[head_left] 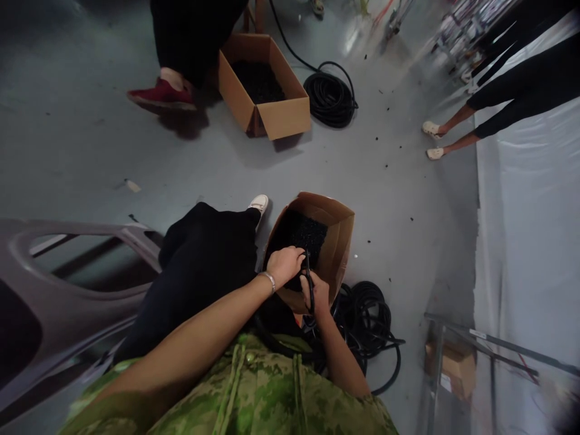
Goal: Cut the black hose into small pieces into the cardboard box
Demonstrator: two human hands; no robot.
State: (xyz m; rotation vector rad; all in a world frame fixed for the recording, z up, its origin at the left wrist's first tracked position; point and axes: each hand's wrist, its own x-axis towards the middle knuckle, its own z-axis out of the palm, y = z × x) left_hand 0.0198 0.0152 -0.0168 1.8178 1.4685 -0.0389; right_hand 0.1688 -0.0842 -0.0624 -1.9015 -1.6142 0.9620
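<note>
Above an open cardboard box (338, 254) on the floor, both hands are close together. My right hand (318, 294) is closed round the dark handles of scissors (310, 284), whose blades point away from me. My left hand (285, 264), with a bracelet at the wrist, is closed beside the blades; what its fingertips hold is too small to make out. Small black pieces (308, 232) lie in the box below. Black tubing (369, 311) lies coiled right of the box, and some of it runs across my lap.
Another cardboard box (285, 118) with dark contents stands ahead, beside coiled black tubing (330, 96) and a person's red shoe (165, 95). A person in pale shoes (435, 153) stands right. A grey chair (86, 241) is at left, a metal frame (480, 341) at lower right.
</note>
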